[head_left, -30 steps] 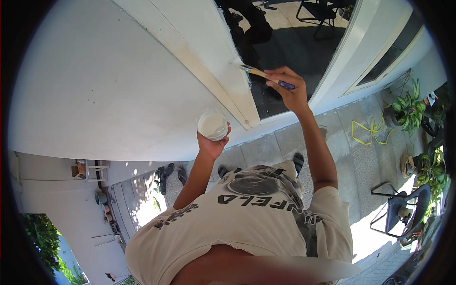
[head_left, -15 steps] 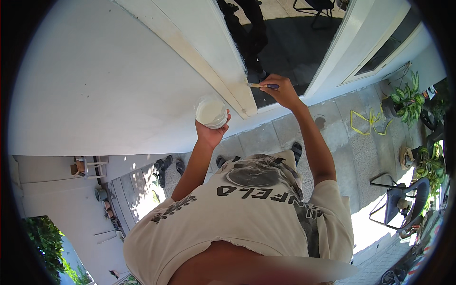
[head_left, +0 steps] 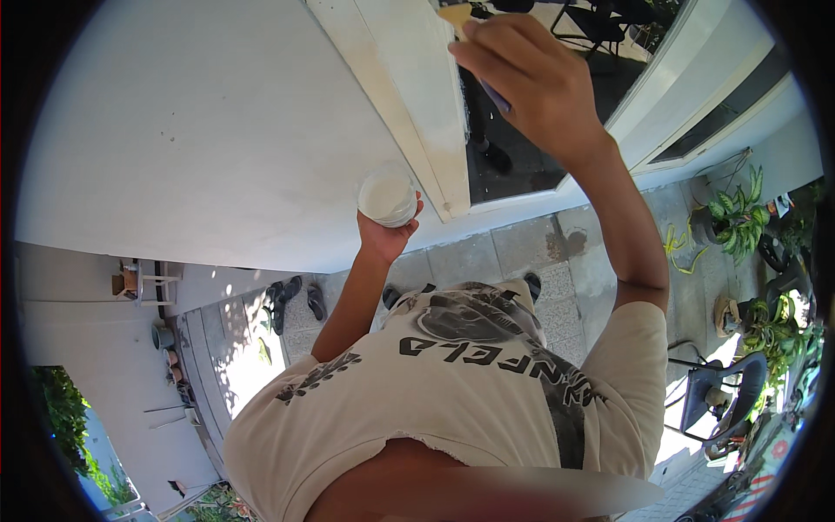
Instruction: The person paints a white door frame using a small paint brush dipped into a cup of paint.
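Note:
My left hand (head_left: 389,237) is wrapped round a clear tub (head_left: 387,198) of white paint, held up in front of the wall. Raised high and closer to the camera, my right hand (head_left: 544,83) grips a paintbrush (head_left: 458,15) with a pale wooden neck and a purple handle end. The bristles lie near the top edge of the picture, over the edge of the window frame (head_left: 409,78), and show only in part. The frame is white higher up and cream toward its lower end (head_left: 448,187). Dark reflective glass (head_left: 522,165) sits beside it.
A white wall (head_left: 200,130) fills the left. Paving (head_left: 452,257) runs below, with dark shoes (head_left: 283,300) at the left. Potted plants (head_left: 739,213), yellow strapping (head_left: 683,252) and a black chair (head_left: 718,391) stand at the right. A white stool (head_left: 155,283) is at the far left.
My right hand has moved up along the window frame with the brush, toward the camera. My left hand keeps the tub in nearly the same place. The view has shifted slightly.

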Action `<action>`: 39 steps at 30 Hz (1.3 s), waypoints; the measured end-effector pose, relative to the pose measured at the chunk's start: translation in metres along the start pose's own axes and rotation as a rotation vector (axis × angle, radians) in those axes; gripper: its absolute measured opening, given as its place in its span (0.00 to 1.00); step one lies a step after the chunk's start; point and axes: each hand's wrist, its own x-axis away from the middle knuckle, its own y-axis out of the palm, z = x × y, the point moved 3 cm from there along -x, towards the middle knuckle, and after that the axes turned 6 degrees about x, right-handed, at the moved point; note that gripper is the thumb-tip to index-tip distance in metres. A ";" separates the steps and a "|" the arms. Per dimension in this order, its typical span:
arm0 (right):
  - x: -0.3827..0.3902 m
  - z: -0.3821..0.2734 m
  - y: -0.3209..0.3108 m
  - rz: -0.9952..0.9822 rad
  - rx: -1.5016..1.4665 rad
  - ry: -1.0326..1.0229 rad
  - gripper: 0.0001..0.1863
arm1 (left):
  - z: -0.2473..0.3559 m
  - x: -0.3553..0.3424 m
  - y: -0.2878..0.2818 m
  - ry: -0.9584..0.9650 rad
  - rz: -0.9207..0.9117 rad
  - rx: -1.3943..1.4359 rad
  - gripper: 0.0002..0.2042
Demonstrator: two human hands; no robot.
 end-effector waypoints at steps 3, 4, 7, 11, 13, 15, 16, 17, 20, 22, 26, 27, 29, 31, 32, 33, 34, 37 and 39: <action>0.050 -0.036 0.022 -0.219 -0.084 0.061 0.20 | 0.002 0.004 -0.006 0.032 0.009 0.006 0.31; 0.068 -0.050 0.029 -0.283 -0.119 0.085 0.20 | 0.003 0.005 -0.007 0.038 0.019 0.017 0.31; 0.122 -0.075 0.055 -0.554 -0.274 0.209 0.17 | 0.004 0.001 -0.014 0.027 0.002 0.048 0.30; 0.100 -0.058 0.059 -0.573 -0.326 0.261 0.13 | 0.004 0.001 -0.011 0.036 -0.036 0.086 0.30; 0.045 -0.030 0.036 -0.370 -0.287 0.268 0.08 | 0.005 0.001 -0.010 0.041 -0.040 0.093 0.29; 0.003 -0.012 0.011 -0.239 -0.220 0.186 0.09 | 0.007 -0.001 -0.009 0.045 -0.054 0.095 0.29; -0.018 -0.004 -0.001 -0.139 -0.167 0.117 0.10 | 0.008 -0.002 -0.011 0.044 -0.059 0.091 0.29; -0.038 0.002 -0.012 -0.038 -0.115 0.048 0.11 | 0.009 -0.003 -0.011 0.043 -0.065 0.087 0.29; -0.091 0.006 -0.044 0.181 -0.048 0.035 0.08 | 0.011 -0.004 -0.007 0.051 -0.066 0.099 0.29; -0.089 0.016 -0.038 0.144 0.006 -0.064 0.11 | 0.009 -0.003 -0.003 0.049 -0.083 0.103 0.29; -0.046 -0.002 -0.005 -0.009 0.017 -0.122 0.18 | 0.008 -0.003 -0.002 0.051 -0.075 0.122 0.29; -0.029 -0.014 -0.001 -0.061 0.002 -0.129 0.18 | 0.008 -0.002 0.001 0.054 -0.097 0.121 0.29; 0.002 -0.041 0.006 -0.188 -0.037 -0.092 0.18 | 0.006 0.002 0.001 0.048 -0.013 0.058 0.30; 0.035 -0.059 0.017 -0.219 -0.072 -0.077 0.17 | 0.007 0.000 -0.001 0.042 -0.035 0.058 0.30; 0.052 -0.065 0.024 -0.325 -0.161 -0.014 0.15 | 0.005 0.000 -0.003 0.031 -0.047 0.055 0.30; 0.063 -0.069 0.030 -0.431 -0.253 0.053 0.13 | 0.005 0.001 -0.002 0.027 -0.043 0.058 0.30; 0.070 -0.071 0.034 -0.478 -0.318 0.144 0.11 | 0.005 0.000 0.000 0.030 -0.044 0.064 0.30; 0.056 -0.053 0.031 -0.476 -0.313 0.198 0.13 | 0.006 0.001 -0.002 0.024 -0.064 0.095 0.29; 0.017 -0.033 0.015 -0.332 -0.298 0.206 0.12 | 0.008 -0.003 -0.004 0.027 -0.088 0.127 0.29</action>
